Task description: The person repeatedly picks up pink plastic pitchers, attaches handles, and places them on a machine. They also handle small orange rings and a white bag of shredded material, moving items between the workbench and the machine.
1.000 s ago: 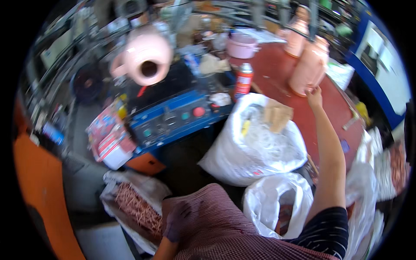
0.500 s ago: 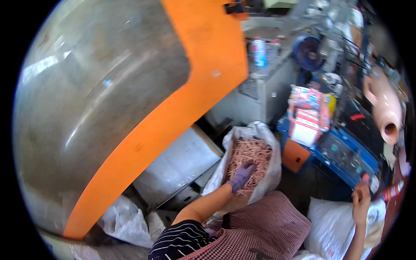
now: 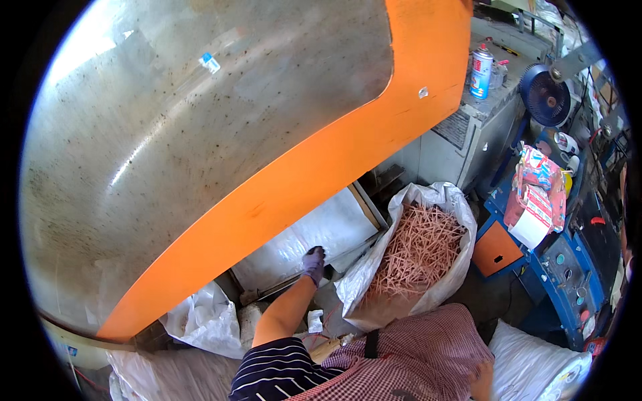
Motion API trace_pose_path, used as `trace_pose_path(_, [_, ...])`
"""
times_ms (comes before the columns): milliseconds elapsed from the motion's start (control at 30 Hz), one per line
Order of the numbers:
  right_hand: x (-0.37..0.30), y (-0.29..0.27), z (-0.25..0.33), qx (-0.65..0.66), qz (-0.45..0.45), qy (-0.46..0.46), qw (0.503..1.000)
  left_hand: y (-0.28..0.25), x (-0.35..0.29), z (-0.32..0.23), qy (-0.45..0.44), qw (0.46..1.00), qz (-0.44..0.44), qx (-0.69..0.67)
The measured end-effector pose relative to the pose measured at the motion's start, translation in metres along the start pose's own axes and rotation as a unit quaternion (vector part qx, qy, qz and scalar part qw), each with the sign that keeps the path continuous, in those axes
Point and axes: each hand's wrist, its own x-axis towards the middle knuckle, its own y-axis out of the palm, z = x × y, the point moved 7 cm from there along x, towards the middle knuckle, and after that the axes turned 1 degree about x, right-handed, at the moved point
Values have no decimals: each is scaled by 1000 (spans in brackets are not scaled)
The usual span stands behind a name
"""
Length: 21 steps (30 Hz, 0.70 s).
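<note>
My left hand (image 3: 313,264), in a purple glove with dark fingertips, is over the near edge of a pale metal tray-like panel (image 3: 301,234). Its fingers look curled together; whether anything is inside them is hidden. To its right stands an open white woven sack (image 3: 460,269) full of thin pinkish sticks (image 3: 421,247). Low in the picture, my right hand (image 3: 483,382) is beside the checked apron (image 3: 414,354) on my lap. It is mostly cut off or covered, and its fingers do not show.
A large machine cover with an orange frame (image 3: 281,180) and a cloudy clear window arches over the left. Further right are a spray can (image 3: 481,72), a fan (image 3: 545,95) and a blue machine (image 3: 568,287) bearing a pink package (image 3: 535,194). White sacks (image 3: 535,361) lie near me.
My left hand has left the sticks in the sack and moved left to the metal panel. My right hand has come back from the far right toward my lap. The view has shifted left.
</note>
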Motion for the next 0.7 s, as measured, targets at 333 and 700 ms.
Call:
trace_pose_path(333, [-5, 17, 9, -53, 30, 24, 998, 149, -300, -5, 106, 785, 543, 279])
trace_pose_path(700, [-31, 39, -24, -31, -93, 118, 988, 159, -407, 31, 266, 672, 651, 230])
